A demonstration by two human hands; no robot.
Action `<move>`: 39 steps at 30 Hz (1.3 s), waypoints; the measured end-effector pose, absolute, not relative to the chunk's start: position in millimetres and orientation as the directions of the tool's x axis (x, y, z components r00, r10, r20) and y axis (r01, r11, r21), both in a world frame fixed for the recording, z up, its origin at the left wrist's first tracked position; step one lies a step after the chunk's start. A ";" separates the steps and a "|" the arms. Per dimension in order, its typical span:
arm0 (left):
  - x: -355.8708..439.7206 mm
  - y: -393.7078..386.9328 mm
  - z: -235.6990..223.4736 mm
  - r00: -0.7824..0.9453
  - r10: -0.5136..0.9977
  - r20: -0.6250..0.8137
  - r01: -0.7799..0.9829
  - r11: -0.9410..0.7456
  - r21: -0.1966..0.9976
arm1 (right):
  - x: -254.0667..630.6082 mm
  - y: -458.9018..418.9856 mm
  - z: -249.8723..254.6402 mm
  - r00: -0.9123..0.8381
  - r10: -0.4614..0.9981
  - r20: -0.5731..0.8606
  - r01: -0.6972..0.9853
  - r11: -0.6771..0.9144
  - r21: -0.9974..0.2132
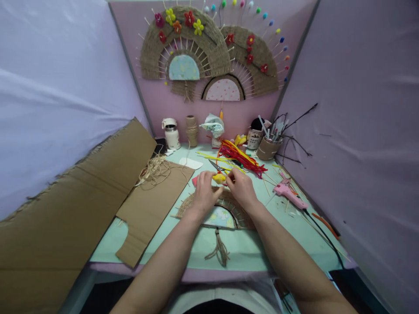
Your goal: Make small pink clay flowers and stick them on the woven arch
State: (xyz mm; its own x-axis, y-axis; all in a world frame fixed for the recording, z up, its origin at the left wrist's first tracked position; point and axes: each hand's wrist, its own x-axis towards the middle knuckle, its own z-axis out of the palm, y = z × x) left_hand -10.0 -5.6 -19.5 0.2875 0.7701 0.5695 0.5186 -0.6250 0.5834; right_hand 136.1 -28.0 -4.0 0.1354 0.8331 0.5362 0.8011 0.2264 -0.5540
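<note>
My left hand (205, 192) is curled beside a small yellow fuzzy piece (219, 178) that looks like bent pipe cleaner; the fingers seem to hold its left side. On its right, my right hand (242, 188) is closed in a pinch, its fingertips partly hidden. Under both hands lies a woven twine fan (185, 206) with a pale blue-green floral half-circle (222, 216) and a twine tassel (221, 249). A pinkish-red piece (195, 181) shows behind my left fingers. Just beyond the hands lie scissors (214, 165).
Red, orange and yellow pipe cleaners (244, 158) lie behind. A pink glue gun (291, 195) with a cord lies right. Cardboard (153, 205) and tangled twine (157, 171) are left. Jars, a twine spool (191, 131) and twigs (297, 144) stand at the back, below finished fans (212, 50).
</note>
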 end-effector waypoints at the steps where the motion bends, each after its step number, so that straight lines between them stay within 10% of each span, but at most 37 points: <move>1: -10.0 -5.9 -21.4 0.280 0.753 0.595 0.527 -0.639 0.560 | 134.8 -28.5 -3.6 0.156 0.830 0.536 0.769 0.239 -0.594; 10: -12.3 -0.6 -23.7 0.329 0.754 0.569 0.449 -0.655 0.608 | 130.0 -31.7 3.3 0.187 0.861 0.473 0.531 0.316 -0.786; 23: -12.7 2.6 -22.0 0.262 0.773 0.577 0.394 -0.632 0.667 | 139.3 -26.9 -2.0 -0.135 0.681 0.720 0.682 0.591 -0.431; 39: -12.6 -0.2 -20.7 0.300 0.775 0.556 0.444 -0.629 0.638 | 142.4 -26.7 -1.7 -0.215 0.725 0.654 0.680 0.592 -0.433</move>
